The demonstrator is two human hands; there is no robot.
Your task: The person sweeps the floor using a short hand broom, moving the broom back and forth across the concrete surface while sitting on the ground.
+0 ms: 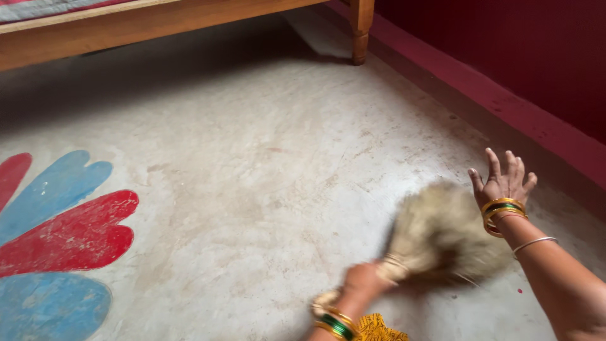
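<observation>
Now, left hand (pixel 365 279): low in the middle, fist tight around the broom's bound neck.
Broom (pixel 442 232): fluffy, blurry, on the floor (pixel 271 164) at lower right.
Right hand (pixel 503 180): right side, fingers spread wide, holding nothing, just beside the broom.
Bed (pixel 126 22): top left.
Painted petals (pixel 63 233): left edge.
</observation>
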